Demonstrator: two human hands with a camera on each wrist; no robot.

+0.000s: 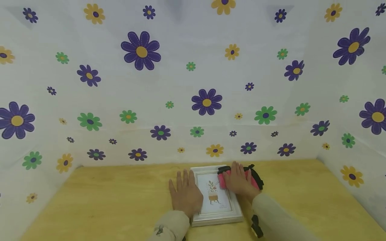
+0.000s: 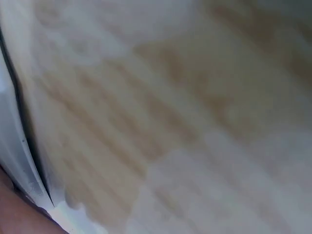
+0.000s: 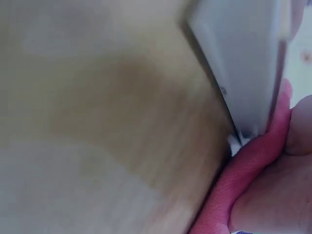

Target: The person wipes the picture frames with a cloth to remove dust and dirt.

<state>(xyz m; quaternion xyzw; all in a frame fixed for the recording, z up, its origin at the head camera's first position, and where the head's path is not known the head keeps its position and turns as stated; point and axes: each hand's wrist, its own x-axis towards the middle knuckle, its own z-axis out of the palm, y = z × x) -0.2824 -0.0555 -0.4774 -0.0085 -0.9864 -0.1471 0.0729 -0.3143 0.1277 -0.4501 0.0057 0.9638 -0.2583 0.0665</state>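
A silver-white picture frame (image 1: 217,221) with a potted-plant print lies flat on the wooden table. Over its left side rests my left hand (image 1: 187,197), fingers extended. My right hand (image 1: 238,180) presses a pink cloth with black edging (image 1: 221,180) onto the frame's upper right part, its fingers fairly straight. In the right wrist view, the pink cloth (image 3: 253,161) lies between my hand (image 3: 278,190) and the frame's side edge (image 3: 239,63). The left wrist view shows the frame's edge (image 2: 17,141) beside a bit of my hand (image 2: 24,214).
The yellowish wooden table (image 1: 120,201) extends on both sides of the frame. Behind and beside it hangs a white sheet (image 1: 181,83) with purple, yellow and green flowers. A black strap-like piece (image 1: 256,226) shows by my right sleeve.
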